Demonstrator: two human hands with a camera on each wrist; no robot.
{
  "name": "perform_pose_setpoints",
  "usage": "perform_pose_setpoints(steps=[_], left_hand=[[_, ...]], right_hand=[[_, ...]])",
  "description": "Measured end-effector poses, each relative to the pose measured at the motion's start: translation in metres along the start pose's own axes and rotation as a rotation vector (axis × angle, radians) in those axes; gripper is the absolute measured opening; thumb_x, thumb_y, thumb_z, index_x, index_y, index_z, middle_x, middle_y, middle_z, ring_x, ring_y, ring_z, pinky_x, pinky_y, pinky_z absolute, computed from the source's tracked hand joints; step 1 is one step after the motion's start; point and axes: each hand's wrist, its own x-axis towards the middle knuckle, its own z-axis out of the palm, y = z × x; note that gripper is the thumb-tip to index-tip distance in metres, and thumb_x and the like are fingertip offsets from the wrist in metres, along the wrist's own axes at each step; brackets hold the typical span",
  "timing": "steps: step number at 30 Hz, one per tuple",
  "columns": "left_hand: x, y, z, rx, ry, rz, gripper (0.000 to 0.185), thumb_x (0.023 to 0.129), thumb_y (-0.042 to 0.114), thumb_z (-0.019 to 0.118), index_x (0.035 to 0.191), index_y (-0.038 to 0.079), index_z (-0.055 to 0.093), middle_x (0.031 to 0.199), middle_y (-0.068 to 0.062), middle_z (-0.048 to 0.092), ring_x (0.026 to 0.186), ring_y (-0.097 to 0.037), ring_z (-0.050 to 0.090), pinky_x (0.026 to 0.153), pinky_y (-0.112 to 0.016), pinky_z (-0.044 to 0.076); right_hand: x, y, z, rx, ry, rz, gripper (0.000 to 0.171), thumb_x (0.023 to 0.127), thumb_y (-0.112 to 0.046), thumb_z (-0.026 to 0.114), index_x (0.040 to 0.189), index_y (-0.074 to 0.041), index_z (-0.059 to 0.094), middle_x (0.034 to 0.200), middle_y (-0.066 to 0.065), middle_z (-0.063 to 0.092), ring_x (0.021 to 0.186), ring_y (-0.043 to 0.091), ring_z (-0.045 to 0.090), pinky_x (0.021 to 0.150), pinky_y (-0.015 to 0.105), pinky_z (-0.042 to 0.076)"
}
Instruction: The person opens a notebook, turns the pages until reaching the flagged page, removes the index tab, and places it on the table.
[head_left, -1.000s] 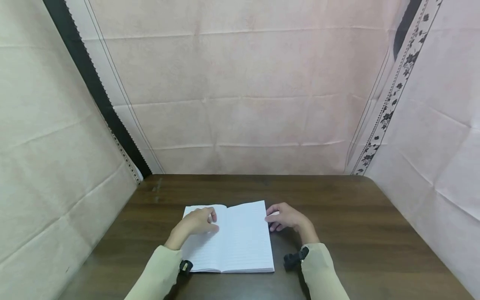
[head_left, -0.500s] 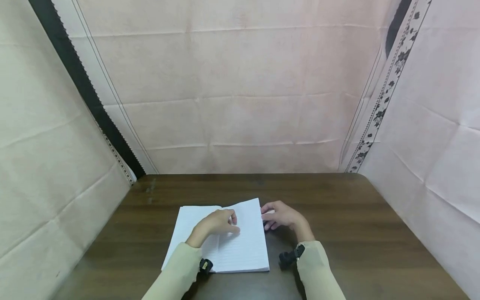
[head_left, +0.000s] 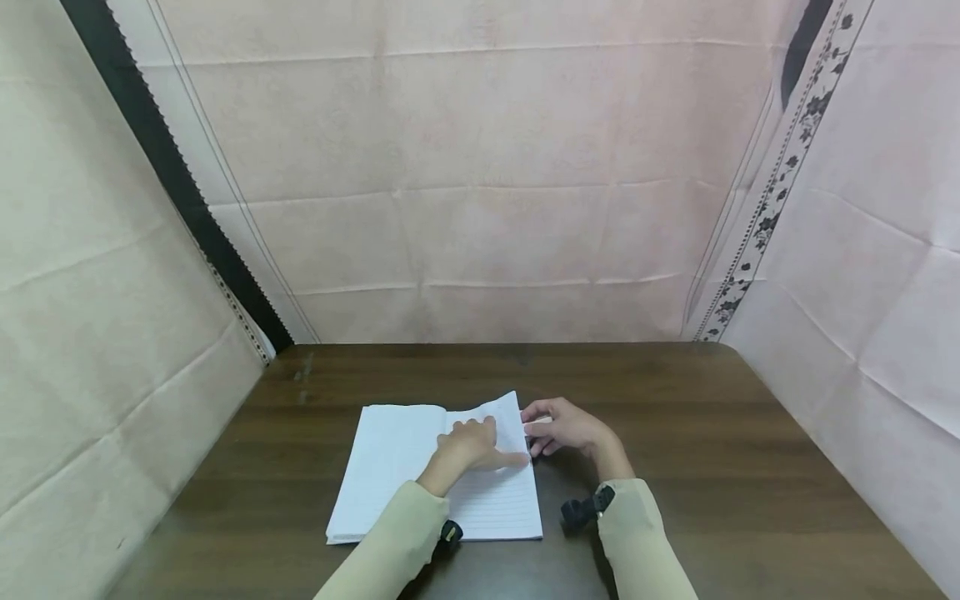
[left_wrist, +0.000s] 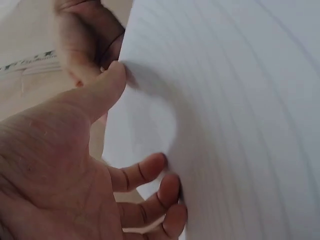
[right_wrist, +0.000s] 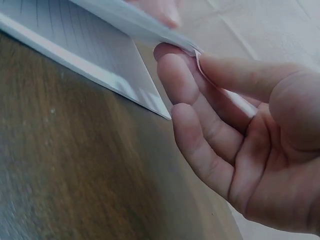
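An open notebook (head_left: 390, 475) with white lined pages lies on the table. My left hand (head_left: 468, 450) is spread over its right page, thumb toward the outer edge. In the left wrist view, the fingertips (left_wrist: 170, 187) and thumb of that hand touch the lined page (left_wrist: 235, 115), which bends up there. At the upper right edge of the notebook, my right hand (head_left: 566, 429) pinches a page. The right wrist view shows this raised page (right_wrist: 135, 22) between thumb and curled fingers (right_wrist: 177, 80), with lower pages (right_wrist: 90, 55) lying flat beneath.
The dark brown wooden table (head_left: 637, 400) extends on all sides of the notebook. Pale cloth (head_left: 480, 167) hangs behind it and at both sides. A small black wrist camera (head_left: 585, 508) sits at the right cuff.
My left hand has moved right, from the left page across to the right page, and its fingers have spread. My right hand stays at the page edge.
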Motion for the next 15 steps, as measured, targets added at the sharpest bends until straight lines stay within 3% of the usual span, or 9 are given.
perform_pose_setpoints(steps=[3,10,15], left_hand=[[-0.001,0.005,0.002,0.013,0.009,-0.032,0.096,0.057,0.074,0.059,0.123,0.006,0.044,0.112,-0.016,0.053,0.098,-0.034,0.045,0.079,-0.06,0.032],[-0.001,0.019,0.001,0.014,0.007,-0.073,0.114,0.047,0.079,0.06,0.132,0.006,0.037,0.123,-0.018,0.048,0.108,-0.036,0.042,0.08,-0.059,0.035],[0.0,0.024,0.005,-0.014,0.002,-0.117,0.111,0.048,0.077,0.062,0.129,0.005,0.039,0.122,-0.021,0.046,0.114,-0.039,0.038,0.079,-0.067,0.031]], right_hand=[[-0.001,0.0,0.001,-0.004,-0.001,-0.003,0.026,0.083,-0.022,0.062,0.106,-0.011,0.057,0.087,0.015,0.063,0.07,0.027,0.064,0.063,0.038,0.05],[-0.002,0.0,0.0,0.003,-0.006,-0.021,0.029,0.083,-0.025,0.062,0.108,-0.011,0.057,0.086,0.016,0.064,0.07,0.028,0.064,0.065,0.038,0.05],[-0.001,0.003,0.0,0.017,-0.025,-0.011,0.03,0.083,-0.024,0.062,0.108,-0.01,0.056,0.087,0.017,0.063,0.069,0.028,0.064,0.065,0.038,0.05]])
